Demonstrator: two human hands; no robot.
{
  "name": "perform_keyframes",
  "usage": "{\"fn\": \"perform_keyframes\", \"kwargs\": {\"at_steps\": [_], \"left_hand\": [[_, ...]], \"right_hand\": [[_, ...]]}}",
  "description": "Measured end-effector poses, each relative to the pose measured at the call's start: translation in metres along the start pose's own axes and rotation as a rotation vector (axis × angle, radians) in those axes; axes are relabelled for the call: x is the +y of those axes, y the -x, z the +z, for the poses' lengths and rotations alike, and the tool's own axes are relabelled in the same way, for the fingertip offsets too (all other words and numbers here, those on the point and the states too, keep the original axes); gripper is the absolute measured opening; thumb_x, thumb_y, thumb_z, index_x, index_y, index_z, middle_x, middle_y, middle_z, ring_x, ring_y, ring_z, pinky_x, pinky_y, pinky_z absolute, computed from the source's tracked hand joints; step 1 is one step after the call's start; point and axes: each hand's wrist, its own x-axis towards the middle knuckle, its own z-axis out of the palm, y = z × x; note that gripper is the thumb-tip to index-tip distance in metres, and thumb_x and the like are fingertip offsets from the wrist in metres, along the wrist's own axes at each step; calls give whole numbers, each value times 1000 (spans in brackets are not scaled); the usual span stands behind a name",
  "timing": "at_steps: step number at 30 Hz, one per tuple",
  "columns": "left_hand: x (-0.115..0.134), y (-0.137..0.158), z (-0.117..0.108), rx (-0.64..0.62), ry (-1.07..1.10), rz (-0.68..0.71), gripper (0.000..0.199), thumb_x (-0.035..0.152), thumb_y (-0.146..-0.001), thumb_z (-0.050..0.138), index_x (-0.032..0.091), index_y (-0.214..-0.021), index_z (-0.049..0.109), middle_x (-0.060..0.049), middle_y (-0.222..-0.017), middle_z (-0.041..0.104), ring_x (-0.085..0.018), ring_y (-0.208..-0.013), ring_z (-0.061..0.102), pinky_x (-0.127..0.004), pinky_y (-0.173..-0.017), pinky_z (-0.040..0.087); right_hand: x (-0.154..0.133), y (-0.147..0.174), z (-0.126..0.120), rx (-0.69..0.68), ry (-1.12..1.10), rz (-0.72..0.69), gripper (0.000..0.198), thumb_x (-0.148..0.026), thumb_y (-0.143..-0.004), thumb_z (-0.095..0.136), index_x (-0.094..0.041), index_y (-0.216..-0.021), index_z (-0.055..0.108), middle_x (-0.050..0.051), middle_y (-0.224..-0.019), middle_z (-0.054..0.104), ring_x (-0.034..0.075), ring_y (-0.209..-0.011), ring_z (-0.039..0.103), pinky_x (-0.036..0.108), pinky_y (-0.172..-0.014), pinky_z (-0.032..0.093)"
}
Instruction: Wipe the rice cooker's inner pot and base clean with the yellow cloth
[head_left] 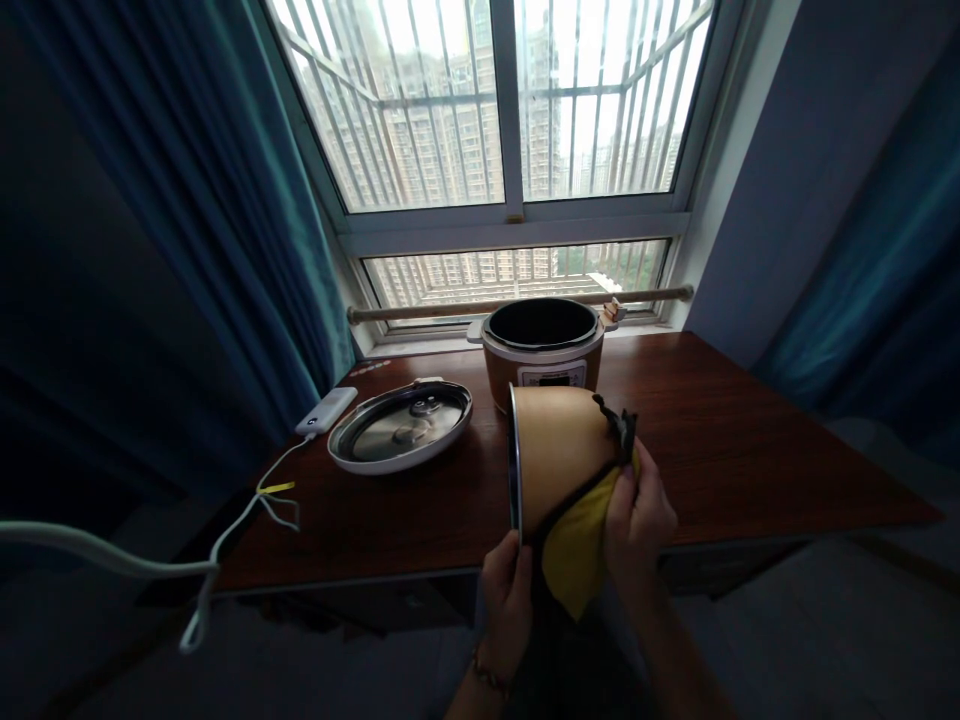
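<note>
A gold inner pot (562, 440) from a cooker is tipped on its side in front of me, its dark mouth facing left. My left hand (508, 585) grips the rim at its lower edge. In my right hand (637, 510) is a yellow cloth (577, 550) with a dark edge, bunched against the base of the pot and draping beneath it. Behind the pot stands the cooker body (544, 350), brown and white, with its top uncovered and a dark interior. Its round lid (405, 425) lies to the left, shiny inner side up.
The brown wooden table (735, 430) holds a white power bank (327, 410) at its left edge. A white cable (232, 535) with a yellow tie hangs off that side. Blue curtains (247, 220) flank a barred window behind the table.
</note>
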Motion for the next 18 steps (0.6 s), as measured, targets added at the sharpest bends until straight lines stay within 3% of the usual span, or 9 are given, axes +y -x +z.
{"fn": "perform_keyframes", "kwargs": {"at_steps": [6,9,13,18], "left_hand": [[5,5,2,-248,130,43,42,54,-76,56,14,-79,70,-6,-72,68,-17,-63,59,-24,-58,50],[8,5,3,-263,155,103,43,54,-77,54,15,-82,72,-6,-70,69,-17,-59,58,-24,-54,49],[10,6,3,-234,150,132,40,51,-78,54,16,-80,72,-6,-72,70,-17,-59,58,-25,-56,49],[4,8,0,-305,98,175,41,48,-83,49,15,-90,72,-6,-81,71,-18,-65,61,-26,-61,50]], "right_hand": [[-40,-7,9,-199,-75,-372,41,-6,-86,36,-14,-125,47,11,-124,57,19,-122,47,42,-103,39],[-57,-1,12,-281,-165,-477,40,-3,-85,36,-14,-122,48,11,-122,59,18,-122,48,39,-101,43],[-59,2,11,-290,-162,-522,42,-3,-84,36,-15,-123,47,11,-124,58,18,-123,47,39,-99,44],[-37,-9,5,-234,-13,-434,39,-7,-84,35,-16,-120,50,9,-120,60,19,-118,51,42,-103,39]]}}
